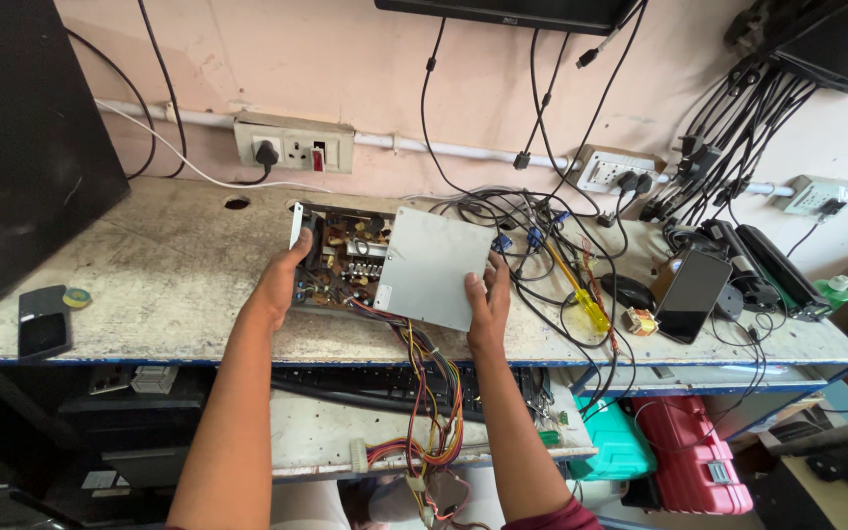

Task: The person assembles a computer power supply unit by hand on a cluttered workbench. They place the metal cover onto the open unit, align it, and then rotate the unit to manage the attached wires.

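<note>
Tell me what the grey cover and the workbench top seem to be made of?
The grey cover under the right hand looks like thin sheet metal: flat, matte, crisp edges. The workbench top looks like painted wood or board, worn whitish and stained; I cannot be sure.
</note>
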